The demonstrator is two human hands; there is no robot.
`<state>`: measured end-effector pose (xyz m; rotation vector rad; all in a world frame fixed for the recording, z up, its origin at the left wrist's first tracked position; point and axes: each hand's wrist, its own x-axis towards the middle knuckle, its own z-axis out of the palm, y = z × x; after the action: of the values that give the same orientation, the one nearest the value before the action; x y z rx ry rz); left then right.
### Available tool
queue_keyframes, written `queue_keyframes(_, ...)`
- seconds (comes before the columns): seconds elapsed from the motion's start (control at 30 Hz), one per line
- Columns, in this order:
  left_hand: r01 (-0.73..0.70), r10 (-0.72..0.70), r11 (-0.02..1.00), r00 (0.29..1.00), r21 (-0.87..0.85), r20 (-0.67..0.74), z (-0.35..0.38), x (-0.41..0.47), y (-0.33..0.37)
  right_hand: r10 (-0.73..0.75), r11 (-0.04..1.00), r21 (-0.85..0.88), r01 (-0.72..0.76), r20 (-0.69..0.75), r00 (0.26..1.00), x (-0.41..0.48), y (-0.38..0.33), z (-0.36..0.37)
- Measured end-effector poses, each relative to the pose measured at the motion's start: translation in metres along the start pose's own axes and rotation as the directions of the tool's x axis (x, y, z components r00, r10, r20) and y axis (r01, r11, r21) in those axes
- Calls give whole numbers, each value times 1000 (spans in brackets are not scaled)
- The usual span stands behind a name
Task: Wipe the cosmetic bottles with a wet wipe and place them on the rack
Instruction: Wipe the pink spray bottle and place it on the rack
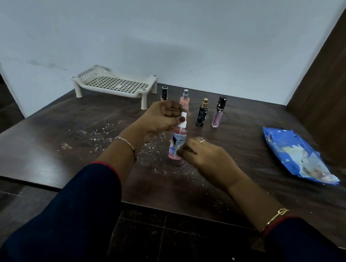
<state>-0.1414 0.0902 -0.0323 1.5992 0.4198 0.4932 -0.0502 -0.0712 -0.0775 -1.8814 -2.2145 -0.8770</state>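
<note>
While your left hand (162, 118) pinches the white spray top of the pink bottle (175, 146) at frame centre, your right hand (207, 160) curls round a barely visible wet wipe (178, 151) against the label. Steady the top and sweep the whole body. A row of four bottles (202, 112) stands just behind. Pass left of it toward the rack (116, 86), upper left, where the way looks unobstructed.

Navy sleeves (74, 205) with red cuffs (108, 165); chain bracelet (126, 142) at the left wrist, gold bangle (276, 219) at the right, ring (202, 140) on the right hand (208, 159).
</note>
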Motion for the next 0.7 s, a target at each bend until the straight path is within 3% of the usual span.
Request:
queue_keyframes(0.33,-33,50,993,986,110,-157,4,4,-3,-230,950,-203,235,49,972,17,-12,19)
queue_keyframes(0.5,-31,52,994,978,105,-204,-6,7,-8,-196,975,-101,197,11,980,13,-6,19)
queue_keyframes(0.7,-27,12,997,980,-70,-199,-12,1,-11,-123,992,-27,124,44,991,4,4,23)
